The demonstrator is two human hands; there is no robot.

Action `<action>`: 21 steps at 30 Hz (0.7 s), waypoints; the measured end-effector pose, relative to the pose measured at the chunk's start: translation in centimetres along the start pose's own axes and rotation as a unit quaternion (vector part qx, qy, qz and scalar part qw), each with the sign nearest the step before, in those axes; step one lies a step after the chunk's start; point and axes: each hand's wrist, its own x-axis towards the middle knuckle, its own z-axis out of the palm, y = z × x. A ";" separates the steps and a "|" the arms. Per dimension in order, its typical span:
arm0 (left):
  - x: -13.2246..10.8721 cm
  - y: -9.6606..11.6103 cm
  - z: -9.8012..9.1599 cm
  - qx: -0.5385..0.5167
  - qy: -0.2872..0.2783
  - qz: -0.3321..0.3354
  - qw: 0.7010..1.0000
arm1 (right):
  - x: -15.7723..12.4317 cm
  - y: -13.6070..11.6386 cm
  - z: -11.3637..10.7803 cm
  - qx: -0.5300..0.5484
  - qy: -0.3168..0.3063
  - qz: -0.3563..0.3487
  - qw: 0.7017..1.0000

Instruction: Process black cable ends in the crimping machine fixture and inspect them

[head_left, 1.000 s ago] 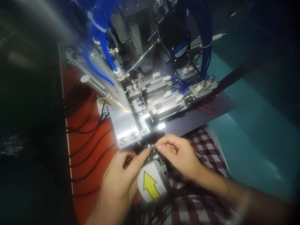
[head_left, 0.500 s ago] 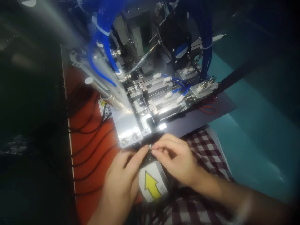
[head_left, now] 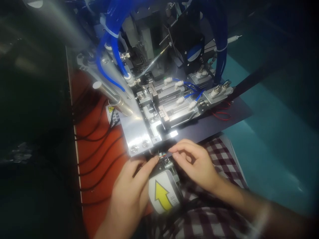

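My left hand point(head_left: 133, 186) is closed, its thumb and forefinger at the near end of a tiny part with thin coloured wires point(head_left: 162, 154). This part lies just in front of the metal machine, and its exact kind is too small to make out. To its right, my right hand point(head_left: 195, 162) has thumb and forefinger brought together in a pinch; what lies between the tips is too fine to tell. Below the fingertips is a small metal fixture point(head_left: 168, 164). A white cover with a yellow arrow point(head_left: 163, 192) sits between my wrists.
Metal slides and cylinders point(head_left: 171, 109) with blue air hoses point(head_left: 113, 49) stand ahead. An aluminium plate point(head_left: 136, 132) and a metal post point(head_left: 112, 96) are at the left. Black cables point(head_left: 97, 169) cross the orange-red surface point(head_left: 93, 219). Checkered cloth point(head_left: 214, 219) covers my lap.
My right hand has moved slightly right, away from the left fingertips. More of the small part, its coloured wires and the metal fixture now shows between the hands. The left hand has barely moved.
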 end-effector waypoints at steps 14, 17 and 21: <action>-0.1 0.0 0.5 -0.032 0.017 -0.013 0.999 | 0.2 -1.2 1.4 -0.037 -0.030 -0.083 0.995; -0.1 -0.1 0.5 -0.037 0.020 -0.005 0.999 | -0.1 -1.1 0.7 -0.040 -0.076 -0.109 0.990; -0.2 -0.2 0.4 -0.035 0.024 0.015 0.999 | -0.4 -1.3 -0.2 -0.034 -0.141 -0.072 0.987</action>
